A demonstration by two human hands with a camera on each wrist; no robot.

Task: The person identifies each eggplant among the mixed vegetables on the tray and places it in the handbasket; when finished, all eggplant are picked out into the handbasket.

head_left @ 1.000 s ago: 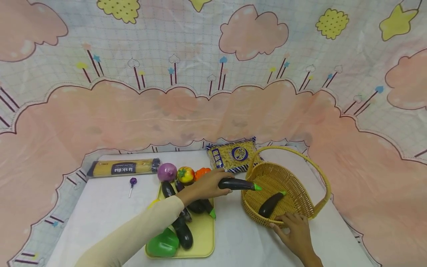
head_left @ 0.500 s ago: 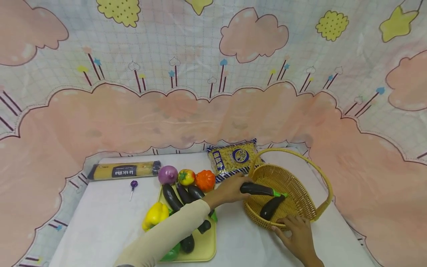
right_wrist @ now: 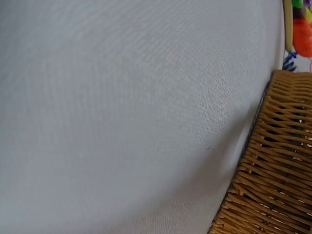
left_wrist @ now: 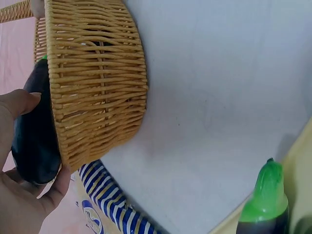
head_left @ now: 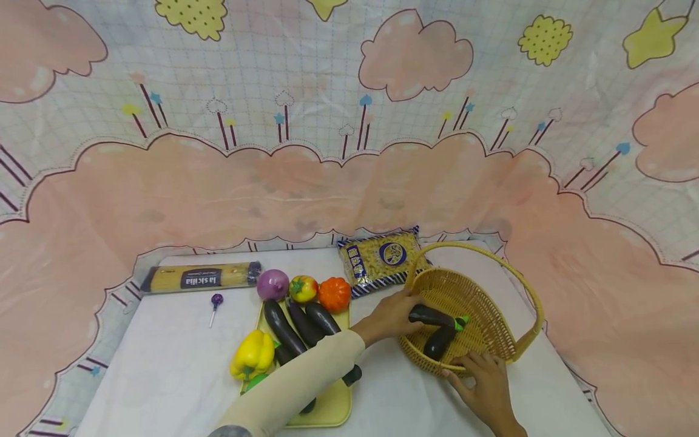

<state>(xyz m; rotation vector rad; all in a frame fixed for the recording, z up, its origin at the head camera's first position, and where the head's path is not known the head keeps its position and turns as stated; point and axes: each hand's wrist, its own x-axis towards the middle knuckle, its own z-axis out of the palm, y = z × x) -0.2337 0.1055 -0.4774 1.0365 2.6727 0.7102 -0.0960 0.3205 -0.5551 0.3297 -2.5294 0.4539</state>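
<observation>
My left hand grips an eggplant at its blunt end, just inside the left rim of the wicker basket. The green stem end points right, over a second eggplant lying in the basket. In the left wrist view, thumb and fingers wrap the held eggplant beside the woven wall. My right hand holds the basket's front rim, fingers over the edge and thumb outside. The right wrist view shows only the basket wall and white cloth, with that hand out of frame.
A yellow tray holds several eggplants and a partly hidden green pepper. Around it lie a yellow pepper, a purple onion, a small red-yellow vegetable and an orange pumpkin. Spaghetti, a lollipop and bagged pasta lie behind.
My left hand has carried the eggplant right, from beside the tray to over the basket's left side, and lower. My right hand stays on the front rim.
</observation>
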